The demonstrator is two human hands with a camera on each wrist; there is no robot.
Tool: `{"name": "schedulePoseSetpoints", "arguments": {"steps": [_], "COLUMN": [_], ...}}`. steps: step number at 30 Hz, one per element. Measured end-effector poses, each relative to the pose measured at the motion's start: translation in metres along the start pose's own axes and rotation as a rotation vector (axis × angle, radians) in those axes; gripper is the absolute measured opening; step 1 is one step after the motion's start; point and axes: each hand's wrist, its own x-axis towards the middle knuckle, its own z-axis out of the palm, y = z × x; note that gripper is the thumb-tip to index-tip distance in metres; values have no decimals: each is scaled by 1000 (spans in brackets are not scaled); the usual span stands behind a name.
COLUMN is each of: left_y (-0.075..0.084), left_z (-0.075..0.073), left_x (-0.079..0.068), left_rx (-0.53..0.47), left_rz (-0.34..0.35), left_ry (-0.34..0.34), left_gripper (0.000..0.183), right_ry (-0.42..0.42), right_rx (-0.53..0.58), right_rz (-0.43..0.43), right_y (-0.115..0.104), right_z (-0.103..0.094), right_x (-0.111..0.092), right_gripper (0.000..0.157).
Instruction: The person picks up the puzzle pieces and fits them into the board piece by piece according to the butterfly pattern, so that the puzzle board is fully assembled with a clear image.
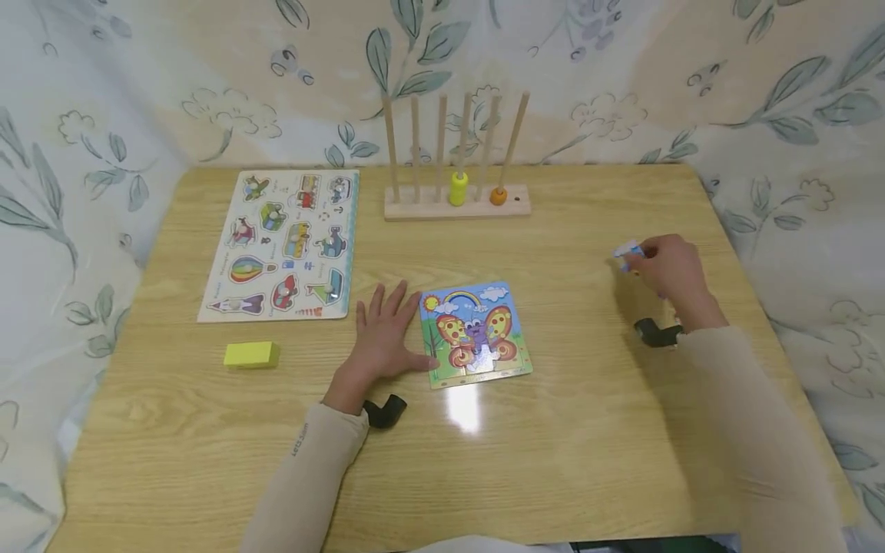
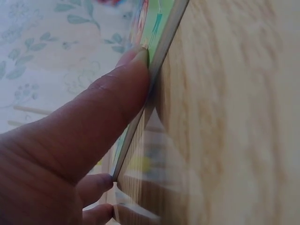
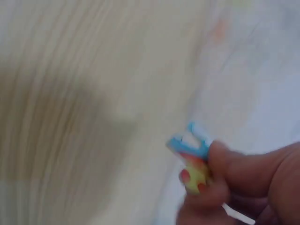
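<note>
Resting its thumb on the near part of the butterfly puzzle board's [image 1: 477,311] left edge, the left hand [image 1: 385,332] lies open, fingers straight and spread just beside that edge. The board is flat on the surface [image 1: 574,430]. Well to the board's right, the right hand [image 1: 669,267] pinches a small puzzle piece [image 3: 193,164], blue at one end, yellow with red spots at the other. A pale patch low in the board's picture may be glare or a vacant recess; from where I stand I cannot tell. Behind the board stands a peg rack [image 1: 415,210]; to its left, beyond the left hand, lies a yellow block [image 1: 250,355].

Risks, in my judgement: a slack pinch could drop the piece to the board's right. Brought over at a wrong angle, it would probably catch on a recess lip. Too light a thumb might let the board skid; sideways pressure could twist it.
</note>
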Motion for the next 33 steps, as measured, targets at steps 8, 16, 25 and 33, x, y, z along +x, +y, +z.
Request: {"name": "schedulePoseSetpoints", "arguments": {"steps": [8, 16, 25, 33], "left_y": [2, 0, 1, 4], "left_z": [1, 3, 0, -3], "left_x": [0, -1, 0, -1], "left_rx": [-5, -17, 9, -2], "left_rz": [-7, -11, -9, -12], "left_ry": [9, 10, 2, -6], "left_gripper": [114, 114, 114, 114], "right_ry": [-297, -333, -310, -247], "right_rx": [365, 366, 178, 93], "right_rz": [-238, -221, -222, -229], "right_y": [-102, -119, -123, -123], "right_z": [66, 97, 101, 102], "right_x": [-30, -24, -19, -19], "right_gripper": [29, 35, 36, 36]}}
